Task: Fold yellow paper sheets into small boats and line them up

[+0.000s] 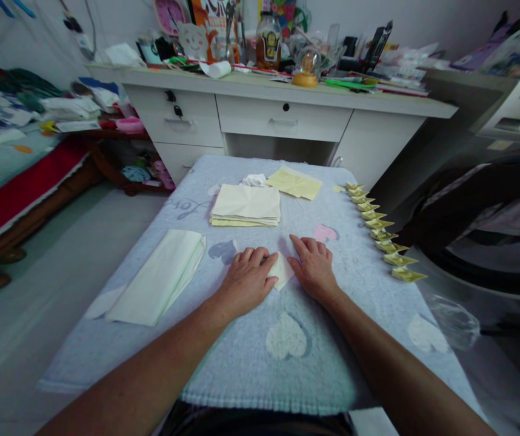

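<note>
A small pale piece of folded paper (280,272) lies on the cloth-covered table between my two hands. My left hand (248,280) rests flat from the left, its thumb and index finger on the paper's left side. From the other side, my right hand (313,266) lies with fingers stretched out and its thumb at the paper's right edge. Beyond them sits a stack of creased cream paper sheets (246,204). A yellow sheet (294,183) lies behind it, beside a crumpled white tissue (254,180). Several folded yellow paper boats (390,247) form a row along the right edge.
A long folded pale-green paper or cloth bundle (157,275) lies at the left on the blue patterned tablecloth (333,357). A white desk (282,115) crowded with jars and stationery stands behind. To the right is a front-loading washing machine (514,130); a bed (23,163) is at left.
</note>
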### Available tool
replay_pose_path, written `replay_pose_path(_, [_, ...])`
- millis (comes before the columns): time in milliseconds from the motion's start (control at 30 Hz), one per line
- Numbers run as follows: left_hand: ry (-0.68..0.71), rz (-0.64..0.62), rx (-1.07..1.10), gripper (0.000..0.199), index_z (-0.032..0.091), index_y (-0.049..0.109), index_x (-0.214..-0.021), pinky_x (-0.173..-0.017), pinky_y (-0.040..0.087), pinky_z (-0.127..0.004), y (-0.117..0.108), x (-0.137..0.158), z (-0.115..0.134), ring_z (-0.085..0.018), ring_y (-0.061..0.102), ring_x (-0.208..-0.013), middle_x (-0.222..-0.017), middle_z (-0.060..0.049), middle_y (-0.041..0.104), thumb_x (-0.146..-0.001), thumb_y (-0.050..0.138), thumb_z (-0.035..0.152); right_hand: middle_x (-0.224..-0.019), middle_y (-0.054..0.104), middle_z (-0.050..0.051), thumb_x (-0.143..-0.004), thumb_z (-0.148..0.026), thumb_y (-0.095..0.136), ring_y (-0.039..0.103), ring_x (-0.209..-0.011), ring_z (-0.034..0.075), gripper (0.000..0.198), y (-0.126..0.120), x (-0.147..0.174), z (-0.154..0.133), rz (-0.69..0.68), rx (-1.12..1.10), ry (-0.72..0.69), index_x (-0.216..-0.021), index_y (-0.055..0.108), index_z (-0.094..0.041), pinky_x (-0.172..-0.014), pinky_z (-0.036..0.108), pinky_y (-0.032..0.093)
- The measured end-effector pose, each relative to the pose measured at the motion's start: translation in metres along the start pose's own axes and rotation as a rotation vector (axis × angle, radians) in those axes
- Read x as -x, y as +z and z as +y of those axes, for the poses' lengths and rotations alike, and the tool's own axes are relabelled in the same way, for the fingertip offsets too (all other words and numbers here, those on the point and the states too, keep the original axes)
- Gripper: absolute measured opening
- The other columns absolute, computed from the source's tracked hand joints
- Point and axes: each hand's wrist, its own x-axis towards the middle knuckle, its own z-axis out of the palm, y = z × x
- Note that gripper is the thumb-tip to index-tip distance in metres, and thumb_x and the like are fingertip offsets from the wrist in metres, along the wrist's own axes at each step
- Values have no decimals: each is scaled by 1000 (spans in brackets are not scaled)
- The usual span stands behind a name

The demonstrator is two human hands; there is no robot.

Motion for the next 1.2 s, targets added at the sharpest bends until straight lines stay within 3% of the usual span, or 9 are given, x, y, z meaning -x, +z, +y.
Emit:
replay_pose_path(167, [5,6,5,48,26,47,-131,-89,38,-41,0,0,-1,-25,45,-106,-119,-6,54,-85,60,34,-133,49,13,-93,-38,44,42,-115,29,50,-1,1,6,-57,-43,-12,-138,43,-17,-94,44,33])
replay_pose_path(367, [11,8,27,49,26,48,-131,-90,39,-41,0,0,-1,-25,45,-106,-119,-6,54,-85,60,34,-133,49,14,-91,-48,45,42,-116,29,57,0,1,10,-65,-46,-38,-138,41,-15,-96,43,33])
replay_pose_path(733, [8,16,54,51,28,48,-132,-91,38,-40,2,-1,-2,-25,45,-108,-117,-5,54,-84,62,35,-117,54,13,-86,-58,50,47,-100,31,67,0,-22,-8,-26,99,83,-143,35,-27,-82,44,37])
replay_pose_path(933, [0,16,53,50,26,48,-132,-91,39,-40,2,-1,-2,-25,45,-106,-118,-6,54,-84,62,34,-115,53,12,-87,-59,48,47,-99,30,67,-1,-22,-7,-30,113,58,-146,31,-33,-81,43,37])
replay_pose_path(1100, [1,16,53,49,26,48,-131,-91,38,-41,3,0,-2,-25,45,-106,-118,-5,54,-85,61,34,-122,51,11,-87,-53,51,46,-104,30,70,-3,-17,1,-96,77,21,-149,25,-32,-85,43,36])
replay_pose_path(1200, [2,12,50,49,25,49,-131,-91,39,-41,2,0,-2,-25,45,-106,-118,-5,54,-84,61,34,-127,49,13,-89,-49,49,44,-109,31,70,-4,-14,8,-114,23,19,-149,24,-25,-88,44,35])
